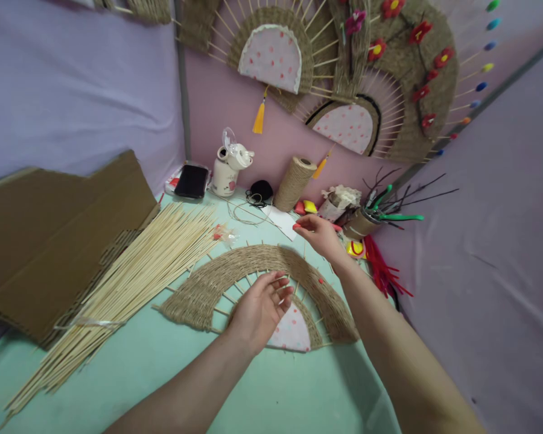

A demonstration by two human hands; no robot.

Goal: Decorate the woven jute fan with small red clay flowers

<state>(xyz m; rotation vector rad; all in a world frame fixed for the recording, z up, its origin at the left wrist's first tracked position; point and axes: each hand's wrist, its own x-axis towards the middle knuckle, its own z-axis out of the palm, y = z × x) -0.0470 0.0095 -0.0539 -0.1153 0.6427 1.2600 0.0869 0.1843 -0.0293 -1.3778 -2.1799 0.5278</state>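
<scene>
A half-round woven fan [248, 259] lies on the table, with thin sticks running between its twine bands and a white, red-dotted half circle [294, 331] at its centre. Over its middle hovers my left hand [260, 310], palm turned up, fingers loosely curled and apart, nothing visible in them. My right hand [321, 236] is beyond the fan's upper edge, its fingertips pinched on a small red piece [296, 226] that looks like soft clay. A tiny red bit [321, 280] rests on the right part of the woven band.
Left lie a bundle of thin sticks [136, 277] and brown cardboard [63, 235]. Along the back stand a white jar [226, 175], a phone [192, 181], a twine spool [295, 181] and a holder with green-handled pliers [382, 202]. Red pipe cleaners [382, 268] lie right. Finished fans [271, 57] hang above.
</scene>
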